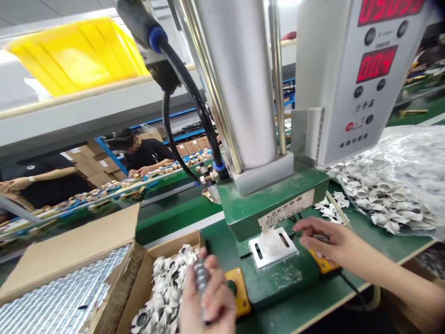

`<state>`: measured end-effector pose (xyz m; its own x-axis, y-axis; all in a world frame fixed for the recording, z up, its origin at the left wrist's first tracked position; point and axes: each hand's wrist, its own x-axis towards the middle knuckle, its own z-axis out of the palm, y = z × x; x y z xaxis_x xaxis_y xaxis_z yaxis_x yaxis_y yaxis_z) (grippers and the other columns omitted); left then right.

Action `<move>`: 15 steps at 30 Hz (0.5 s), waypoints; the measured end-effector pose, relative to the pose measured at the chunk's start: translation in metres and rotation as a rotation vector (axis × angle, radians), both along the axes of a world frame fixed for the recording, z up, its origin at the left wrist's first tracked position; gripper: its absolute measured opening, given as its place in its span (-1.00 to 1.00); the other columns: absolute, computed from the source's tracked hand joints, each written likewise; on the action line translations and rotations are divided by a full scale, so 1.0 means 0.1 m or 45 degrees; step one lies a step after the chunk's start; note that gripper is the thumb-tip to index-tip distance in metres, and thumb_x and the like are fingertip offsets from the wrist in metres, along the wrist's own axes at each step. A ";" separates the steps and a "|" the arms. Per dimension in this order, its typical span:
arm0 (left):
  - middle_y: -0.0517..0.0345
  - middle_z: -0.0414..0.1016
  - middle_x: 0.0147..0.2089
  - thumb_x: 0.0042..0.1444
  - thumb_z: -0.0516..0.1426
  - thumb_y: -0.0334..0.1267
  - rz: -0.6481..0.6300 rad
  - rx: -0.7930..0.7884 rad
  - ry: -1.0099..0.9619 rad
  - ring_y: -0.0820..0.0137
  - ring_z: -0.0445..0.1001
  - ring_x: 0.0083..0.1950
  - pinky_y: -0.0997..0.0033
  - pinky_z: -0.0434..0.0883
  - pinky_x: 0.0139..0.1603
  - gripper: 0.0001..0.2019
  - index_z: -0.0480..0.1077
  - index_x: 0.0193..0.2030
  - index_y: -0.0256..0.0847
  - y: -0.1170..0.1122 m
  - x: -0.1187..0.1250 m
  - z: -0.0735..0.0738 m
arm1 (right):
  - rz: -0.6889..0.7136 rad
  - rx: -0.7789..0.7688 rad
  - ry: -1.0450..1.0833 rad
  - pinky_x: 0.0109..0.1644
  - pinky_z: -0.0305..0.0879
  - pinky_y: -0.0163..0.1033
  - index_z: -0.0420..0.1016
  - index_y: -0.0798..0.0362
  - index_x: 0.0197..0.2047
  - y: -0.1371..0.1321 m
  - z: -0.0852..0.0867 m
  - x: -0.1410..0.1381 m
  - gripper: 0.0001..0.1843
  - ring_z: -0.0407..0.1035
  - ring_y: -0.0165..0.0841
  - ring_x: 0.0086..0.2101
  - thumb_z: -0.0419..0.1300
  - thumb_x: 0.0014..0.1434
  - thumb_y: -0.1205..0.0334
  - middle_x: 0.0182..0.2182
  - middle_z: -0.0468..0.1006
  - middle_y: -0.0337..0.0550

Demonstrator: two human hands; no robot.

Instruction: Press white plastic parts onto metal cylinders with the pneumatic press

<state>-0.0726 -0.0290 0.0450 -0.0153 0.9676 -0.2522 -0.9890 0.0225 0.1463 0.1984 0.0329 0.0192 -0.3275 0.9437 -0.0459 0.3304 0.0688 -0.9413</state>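
My left hand [217, 297] is closed around a blurred grey ridged piece [201, 277], beside the box of white plastic parts. My right hand [333, 243] is open, its fingers bent and apart at the right side of the press base. No held thing shows clearly in it. Between my hands, a metal plate [256, 253] with two slots lies on the green bench press [278, 285]. A whitish rounded piece [273, 241] sits on this plate, under the press head. Yellow button boxes flank the base, the left one [243, 297] near my left hand and the right one [325, 264] under my right.
A carton [114, 287] of silver rods and a box [194, 236] of white parts stand at left. A plastic bag [399, 185] of white parts lies at right. The controller [365, 93] hangs beside the press cylinder [239, 83]. Two people work across the conveyor.
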 end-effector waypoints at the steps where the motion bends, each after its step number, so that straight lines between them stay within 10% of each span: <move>1: 0.23 0.34 -0.43 0.30 -0.17 -0.21 -0.077 -0.029 0.039 0.65 0.21 -0.74 0.69 0.16 -0.85 -0.72 0.28 -0.05 -0.24 0.02 0.10 -0.07 | 0.027 -0.006 0.067 -0.53 0.23 -0.36 0.30 -0.06 -0.02 0.05 0.05 -0.08 -0.60 0.31 -0.42 -0.49 0.08 0.20 -0.13 -0.38 0.38 -0.26; 9: 0.29 0.39 -0.51 0.30 -0.21 -0.10 -0.108 -0.082 0.308 0.59 0.18 -0.84 0.64 0.08 -0.92 -0.67 0.31 -0.05 -0.06 -0.11 0.49 -0.51 | 0.229 0.177 0.005 -0.57 0.14 -0.37 0.19 0.03 -0.48 0.27 0.26 -0.56 -0.60 0.23 -0.46 -0.63 0.01 0.23 -0.09 -0.66 0.21 -0.35; 15: 0.32 0.38 -0.55 0.25 -0.12 0.00 -0.032 -0.275 0.587 0.63 0.07 -0.87 0.64 -0.03 -0.90 -0.67 0.24 0.03 -0.05 -0.27 0.49 -0.61 | 0.437 -0.100 -0.121 -0.62 0.17 -0.41 0.28 -0.06 0.04 0.09 0.21 -0.58 -0.60 0.22 -0.51 -0.66 0.11 0.18 -0.02 -0.48 0.39 -0.32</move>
